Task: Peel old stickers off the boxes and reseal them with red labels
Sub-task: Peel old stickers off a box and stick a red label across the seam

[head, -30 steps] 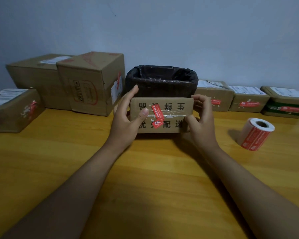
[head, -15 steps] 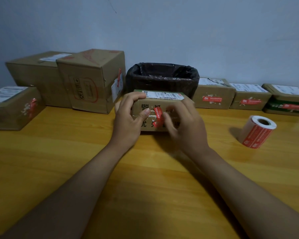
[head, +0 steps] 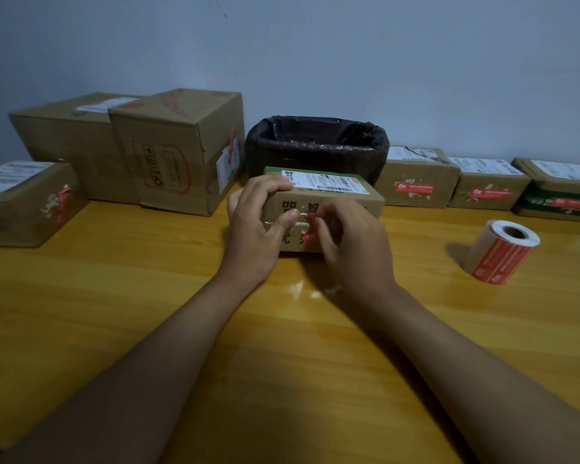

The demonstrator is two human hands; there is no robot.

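Observation:
A small cardboard box [head: 345,199] with black characters on its front stands on the wooden table in the middle, a white shipping label on its top. My left hand [head: 260,229] grips its left end, fingers over the top edge and thumb pressed on the front. My right hand [head: 352,242] covers the front and pinches the old red sticker [head: 310,229] stuck over the taped seam. A roll of red labels [head: 503,251] lies on the table to the right.
A bin lined with a black bag [head: 317,145] stands behind the box. Large cardboard boxes [head: 178,152] are stacked at the back left, one more [head: 27,202] at the far left. Three small boxes with red labels [head: 416,182] line the back right.
The box was tipped from showing its full front to standing with its top label visible. My right hand moved from the box's right end onto the front, over the red sticker.

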